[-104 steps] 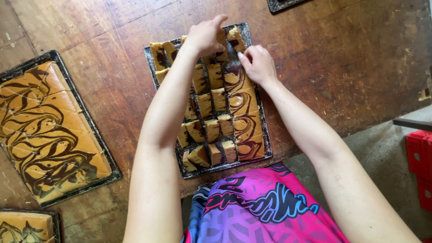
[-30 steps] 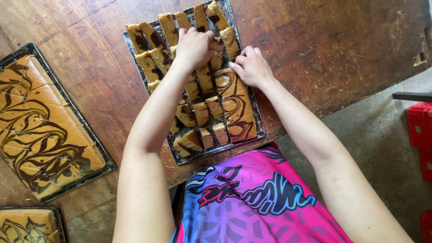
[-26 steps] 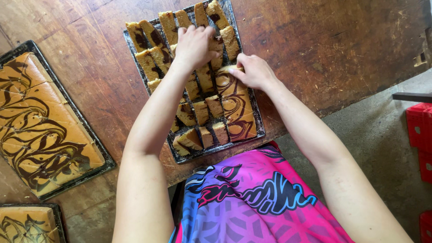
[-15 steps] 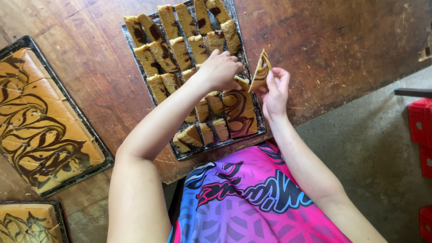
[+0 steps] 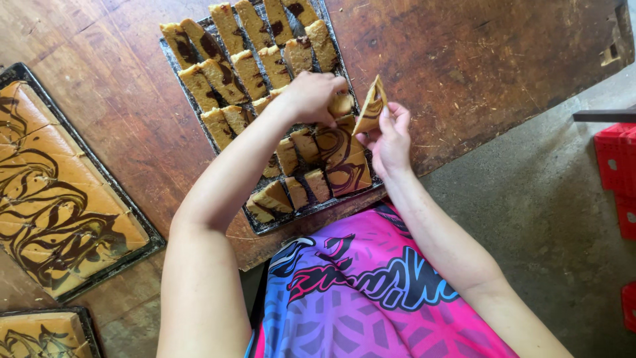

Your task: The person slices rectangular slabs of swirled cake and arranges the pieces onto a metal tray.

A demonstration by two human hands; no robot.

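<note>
A black baking tray (image 5: 173,61) lies on the wooden table (image 5: 464,59), filled with several cut bars of brown cake marbled with dark swirls (image 5: 232,59). My right hand (image 5: 389,140) holds one thin cake slice (image 5: 371,105) lifted upright above the tray's right edge. My left hand (image 5: 311,96) rests fingers-down on the cake pieces at the tray's right side, touching a piece (image 5: 341,105) beside the lifted slice. An uncut marbled slab (image 5: 344,159) remains at the tray's near right corner.
A second tray (image 5: 149,246) with a large marbled cake (image 5: 53,199) lies at the left. A third tray of cake (image 5: 40,331) shows at the bottom left corner. Red crates (image 5: 616,172) stand on the concrete floor at the right.
My right hand has lifted a cake slice off the tray and holds it upright. My left hand has slid toward the tray's right side. The view shifted so the tray sits lower.
</note>
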